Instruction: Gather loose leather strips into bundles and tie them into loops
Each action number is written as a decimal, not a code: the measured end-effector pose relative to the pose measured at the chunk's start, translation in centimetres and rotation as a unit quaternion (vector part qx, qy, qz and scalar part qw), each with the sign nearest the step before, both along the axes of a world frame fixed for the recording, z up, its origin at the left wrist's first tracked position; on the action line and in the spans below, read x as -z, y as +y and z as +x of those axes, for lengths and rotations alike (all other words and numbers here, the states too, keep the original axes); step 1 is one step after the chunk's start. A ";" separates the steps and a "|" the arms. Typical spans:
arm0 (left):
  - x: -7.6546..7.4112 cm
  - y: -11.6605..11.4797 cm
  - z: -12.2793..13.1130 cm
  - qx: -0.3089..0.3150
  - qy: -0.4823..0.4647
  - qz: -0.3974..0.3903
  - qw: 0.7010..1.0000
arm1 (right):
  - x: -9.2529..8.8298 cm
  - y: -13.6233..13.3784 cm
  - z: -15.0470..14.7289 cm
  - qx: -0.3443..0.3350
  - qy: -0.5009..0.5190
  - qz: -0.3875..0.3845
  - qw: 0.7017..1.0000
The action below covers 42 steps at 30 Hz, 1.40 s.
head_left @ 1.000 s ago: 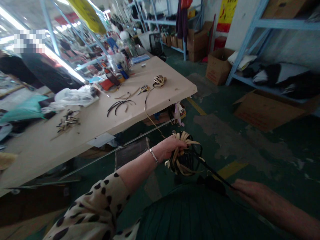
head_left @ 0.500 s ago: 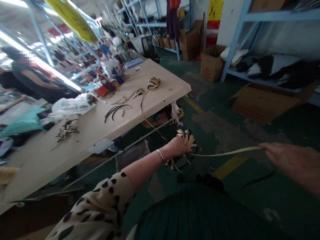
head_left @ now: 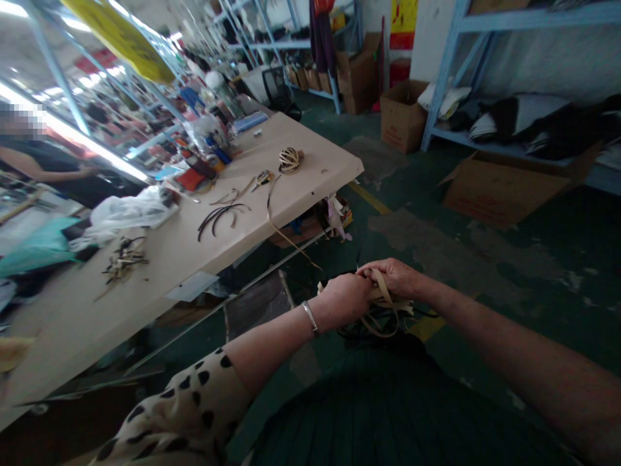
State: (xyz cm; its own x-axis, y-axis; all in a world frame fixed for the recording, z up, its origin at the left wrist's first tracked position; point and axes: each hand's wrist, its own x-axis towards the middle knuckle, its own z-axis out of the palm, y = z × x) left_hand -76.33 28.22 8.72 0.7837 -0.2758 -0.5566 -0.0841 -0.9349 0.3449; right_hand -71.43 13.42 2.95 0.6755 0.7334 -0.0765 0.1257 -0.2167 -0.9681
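My left hand [head_left: 345, 299], with a bangle at the wrist, is closed around a bundle of tan and black strips [head_left: 384, 290]. Against it, my right hand [head_left: 395, 279] has its fingers pinched on a tan strip at the top of the bundle. Loops and loose ends hang below both hands, over my dark green lap [head_left: 349, 408]. The fingers partly hide the bundle, and the exact grip is blurred. From a wound ball of strip [head_left: 290, 160] on the table, a long strip trails over the edge toward my left hand.
On the table [head_left: 310, 139] lie scissors [head_left: 263, 178], cut black strips [head_left: 216, 217], a clump of scraps [head_left: 125, 259] and a clear plastic bag [head_left: 130, 210]. Cardboard boxes [head_left: 509, 191] and a blue shelf [head_left: 439, 84] stand at right. A person [head_left: 53, 162] is at far left.
My right hand has come in from the far right, where it held a strip stretched out, to meet my left hand at the bundle. The strip is now looped there.
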 end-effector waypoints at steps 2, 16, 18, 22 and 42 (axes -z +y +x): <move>-0.3 0.5 -0.2 0.006 -0.059 0.035 0.998 | 0.7 -0.2 -0.5 0.026 0.078 0.011 0.997; 1.1 0.3 0.1 -0.064 -0.126 -0.093 0.986 | -0.2 -1.1 -1.8 0.124 0.195 0.094 0.968; 1.2 0.2 0.3 -0.079 -0.097 -0.118 0.985 | 0.0 -1.1 -2.0 0.114 0.213 0.111 0.964; 1.3 -0.1 0.7 -0.118 -0.076 -0.129 0.982 | 0.4 -1.4 -1.2 0.124 0.164 0.094 0.974; 3.6 -2.5 1.3 -0.414 -0.038 -0.412 0.811 | 1.2 -0.7 -3.0 0.172 0.061 -0.100 0.978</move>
